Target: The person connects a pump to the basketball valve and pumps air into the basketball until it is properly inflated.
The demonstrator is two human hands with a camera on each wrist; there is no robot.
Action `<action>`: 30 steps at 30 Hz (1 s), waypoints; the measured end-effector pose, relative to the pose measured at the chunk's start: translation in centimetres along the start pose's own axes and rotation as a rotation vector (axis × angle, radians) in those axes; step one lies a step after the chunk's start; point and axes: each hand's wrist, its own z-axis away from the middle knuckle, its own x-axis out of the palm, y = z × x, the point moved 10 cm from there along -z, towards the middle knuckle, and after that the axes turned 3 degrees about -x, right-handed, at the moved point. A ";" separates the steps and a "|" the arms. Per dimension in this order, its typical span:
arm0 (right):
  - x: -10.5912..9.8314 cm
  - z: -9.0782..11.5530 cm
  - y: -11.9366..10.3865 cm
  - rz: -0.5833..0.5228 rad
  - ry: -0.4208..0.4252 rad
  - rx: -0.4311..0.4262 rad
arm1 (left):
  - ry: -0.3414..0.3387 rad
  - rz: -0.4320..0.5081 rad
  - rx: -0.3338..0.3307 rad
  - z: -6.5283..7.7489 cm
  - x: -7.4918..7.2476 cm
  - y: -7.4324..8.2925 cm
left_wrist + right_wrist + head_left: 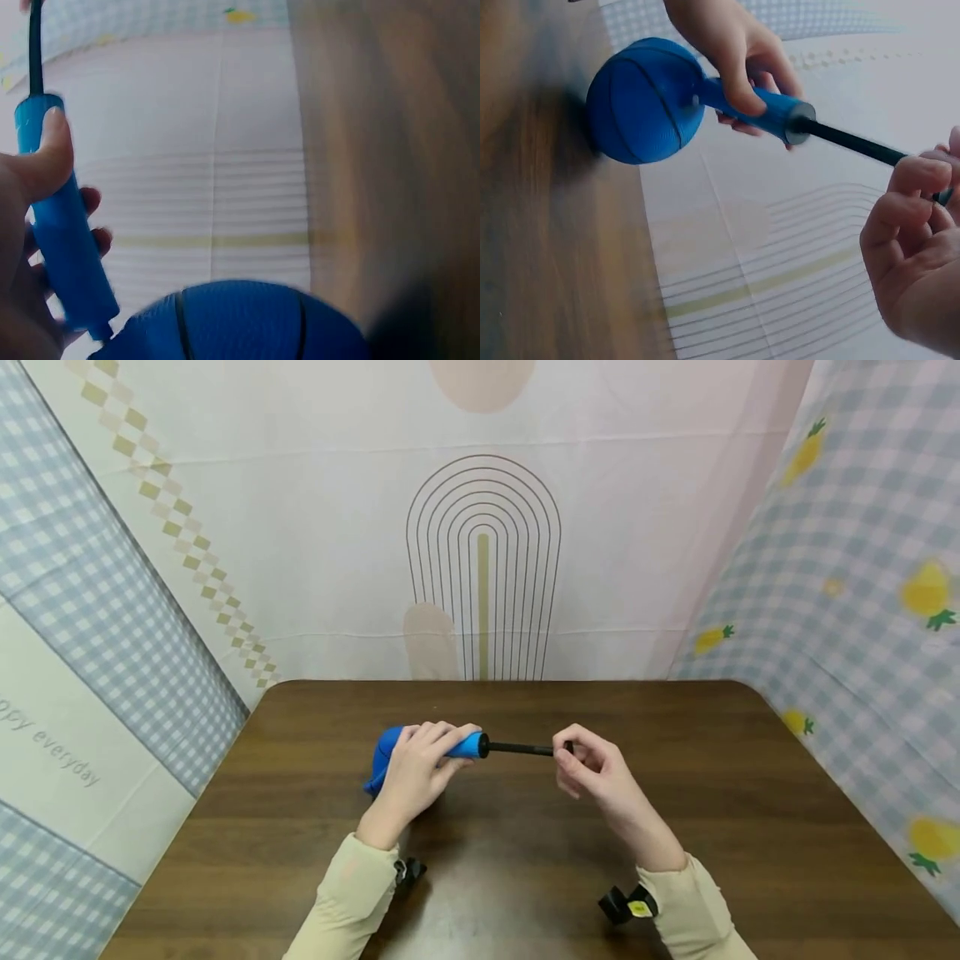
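Observation:
A small blue ball [641, 101] with black seams sits on the table, with a blue hand pump [776, 112] joined to its side. My left hand [422, 764] grips the pump's barrel, thumb along one side and fingers wrapped round it, as the left wrist view [71, 247] also shows for the barrel. From the barrel's end a black rod [521, 748] stands drawn out to the right. My right hand [600, 772] pinches the rod's far end between thumb and fingers. In the head view the left hand hides part of the ball.
The brown wooden table [510, 868] reaches back to a pale patterned cloth [337, 543]. Checked cloths hang at both sides, the right one [847, 635] with yellow fruit prints. Black wrist cameras [618, 906] sit below both hands.

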 end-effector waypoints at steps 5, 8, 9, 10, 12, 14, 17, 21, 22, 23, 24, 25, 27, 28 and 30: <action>1.6 -0.3 1.9 0.041 -0.040 0.062 | -0.025 0.021 0.057 0.2 0.9 2.2; 2.2 -0.3 2.9 0.054 -0.053 0.081 | -0.046 0.014 0.074 0.3 1.4 3.2; 2.3 -0.3 3.0 0.056 -0.055 0.088 | -0.052 0.010 0.075 0.3 1.6 3.3; 2.3 -0.2 3.1 0.059 -0.055 0.089 | -0.055 0.006 0.078 0.2 1.6 3.4; 2.1 -0.1 3.1 0.072 -0.055 0.092 | -0.048 -0.007 0.088 0.1 1.6 3.3; 1.8 -0.1 2.7 0.078 -0.054 0.094 | -0.038 -0.011 0.086 0.0 1.4 2.9; 0.8 -0.1 1.8 0.051 -0.027 0.069 | 0.002 -0.013 0.062 -0.1 0.6 1.7; -1.0 0.1 0.0 -0.019 0.025 -0.005 | 0.063 -0.018 0.011 -0.1 -0.5 0.3; -1.3 0.2 -0.3 -0.032 0.035 -0.017 | 0.076 -0.022 0.004 -0.1 -0.8 0.2; -1.4 0.2 -0.4 -0.042 0.041 -0.026 | 0.088 -0.026 -0.003 -0.1 -0.9 0.1; -1.5 0.2 -0.4 -0.048 0.046 -0.025 | 0.096 -0.033 -0.005 -0.1 -1.0 0.2; -1.3 0.2 -0.3 -0.052 0.046 -0.021 | 0.100 -0.043 -0.004 -0.1 -1.1 0.4; -0.7 0.1 0.2 -0.060 0.038 -0.012 | 0.109 -0.057 0.006 -0.1 -1.1 1.0; -0.4 0.0 0.5 -0.064 0.034 -0.001 | 0.111 -0.066 0.012 -0.2 -1.1 1.4; 0.6 -0.1 1.2 -0.068 0.010 0.010 | 0.107 -0.077 0.037 -0.2 -0.8 2.4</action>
